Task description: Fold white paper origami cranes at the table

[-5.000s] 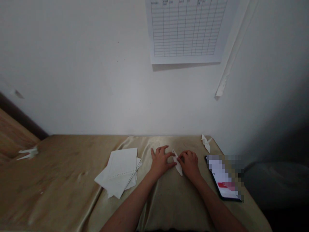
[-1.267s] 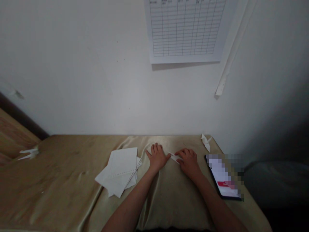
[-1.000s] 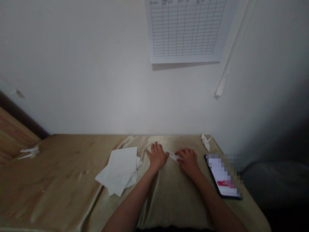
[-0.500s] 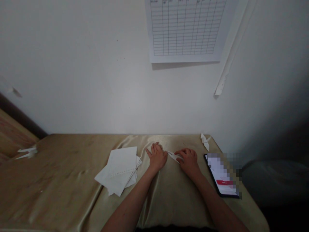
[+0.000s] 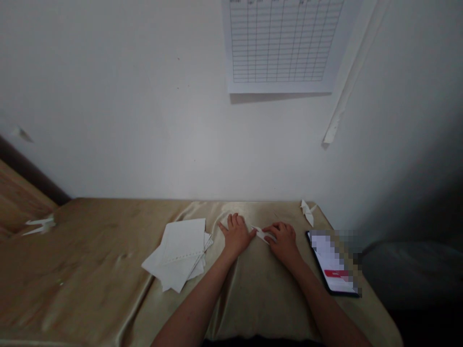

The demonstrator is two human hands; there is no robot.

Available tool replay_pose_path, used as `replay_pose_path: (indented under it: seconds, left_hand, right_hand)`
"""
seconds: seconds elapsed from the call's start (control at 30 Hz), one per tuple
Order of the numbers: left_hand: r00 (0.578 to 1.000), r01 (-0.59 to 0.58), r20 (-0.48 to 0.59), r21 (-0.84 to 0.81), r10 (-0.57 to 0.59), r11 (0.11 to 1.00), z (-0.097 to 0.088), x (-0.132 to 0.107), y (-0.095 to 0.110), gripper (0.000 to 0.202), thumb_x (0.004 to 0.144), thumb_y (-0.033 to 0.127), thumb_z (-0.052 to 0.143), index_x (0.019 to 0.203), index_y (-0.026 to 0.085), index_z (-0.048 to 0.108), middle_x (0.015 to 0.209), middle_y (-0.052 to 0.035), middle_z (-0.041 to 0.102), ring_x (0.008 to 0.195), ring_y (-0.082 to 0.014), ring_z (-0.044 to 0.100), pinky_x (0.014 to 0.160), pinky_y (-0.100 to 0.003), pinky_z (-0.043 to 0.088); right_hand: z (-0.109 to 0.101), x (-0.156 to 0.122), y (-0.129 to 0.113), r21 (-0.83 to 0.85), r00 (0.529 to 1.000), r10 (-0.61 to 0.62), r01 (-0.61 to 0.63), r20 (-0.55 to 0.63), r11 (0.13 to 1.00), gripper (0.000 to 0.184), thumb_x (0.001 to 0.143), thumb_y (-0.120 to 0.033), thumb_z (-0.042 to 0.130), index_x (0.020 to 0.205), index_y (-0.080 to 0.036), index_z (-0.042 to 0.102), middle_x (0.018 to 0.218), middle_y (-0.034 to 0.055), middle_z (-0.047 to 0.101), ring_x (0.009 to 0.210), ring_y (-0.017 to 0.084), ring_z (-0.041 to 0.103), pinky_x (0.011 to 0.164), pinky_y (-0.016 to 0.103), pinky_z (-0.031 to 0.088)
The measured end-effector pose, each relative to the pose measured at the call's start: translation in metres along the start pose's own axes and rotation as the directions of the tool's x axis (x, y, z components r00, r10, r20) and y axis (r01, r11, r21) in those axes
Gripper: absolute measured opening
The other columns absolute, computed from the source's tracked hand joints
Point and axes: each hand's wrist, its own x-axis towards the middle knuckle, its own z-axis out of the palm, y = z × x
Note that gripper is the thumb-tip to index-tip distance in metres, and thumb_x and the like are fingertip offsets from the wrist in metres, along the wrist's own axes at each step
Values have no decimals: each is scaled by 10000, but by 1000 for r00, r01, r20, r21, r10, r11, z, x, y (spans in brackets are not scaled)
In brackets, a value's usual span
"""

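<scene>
A small white folded paper piece point(image 5: 261, 233) lies on the tan satin cloth point(image 5: 253, 294) between my two hands. My left hand point(image 5: 236, 235) rests flat on the cloth just left of it, fingers stretched out, thumb touching the paper's left end. My right hand point(image 5: 284, 240) presses down on the paper's right part with curled fingers, hiding that end.
A loose stack of white sheets point(image 5: 179, 254) lies left of my hands. A phone point(image 5: 333, 269) with a lit screen lies to the right. A folded paper crane point(image 5: 307, 212) stands by the wall. Another white folded piece point(image 5: 38, 224) lies far left. A printed table hangs on the wall point(image 5: 280, 43).
Five seconds ago the paper lay slanted towards me with both hands pinching it; it now lies flatter and farther back. Over the last second the hands barely moved.
</scene>
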Motion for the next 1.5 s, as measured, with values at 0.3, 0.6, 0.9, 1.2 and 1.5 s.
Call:
replay_pose_path:
  seconds: [0.3,0.6,0.9,1.2,1.5]
  left_hand:
    - [998,18,-67,-8,-18,1000,3,2,0,476,938,458,443,1286,140,507,1457,-180,453,1396,-336,334,1103,-733,168]
    - [985,-41,-173,-102,22,994,0,-3,-3,333,927,269,468,1231,159,549,1361,-147,530,1313,-310,408,1106,-705,207]
    - [933,-345,-200,-269,298,899,-21,-10,-7,60,807,378,731,863,373,753,1402,77,545,1386,-339,287,1129,-712,81]
    - [924,-379,-137,-185,358,907,-26,-12,-3,98,851,391,684,889,415,772,1457,110,505,1397,-333,284,1147,-709,5]
    - [959,-282,-33,-114,280,953,-33,-14,3,155,872,460,638,963,448,763,1491,97,468,1402,-338,290,1155,-699,65]
  right_hand:
    - [4,2,6,13,1000,-9,9,-11,1000,193,812,-291,693,978,-356,766,1090,40,647,1083,246,501,1021,426,293]
    - [5,2,9,13,999,-38,38,-20,999,189,831,-286,677,978,-365,765,1070,40,655,1064,237,509,1002,410,314]
    - [6,1,9,-10,997,-57,57,-44,998,205,861,-253,624,992,-344,753,1067,41,652,1055,232,504,992,401,323]
    - [7,2,9,-17,998,-51,51,-24,999,199,861,-254,610,989,-314,750,1079,53,642,1058,237,490,994,399,312]
    - [2,-1,4,-35,997,-70,70,-16,997,276,861,-222,571,1088,-290,714,1089,66,630,1066,241,490,1004,401,303]
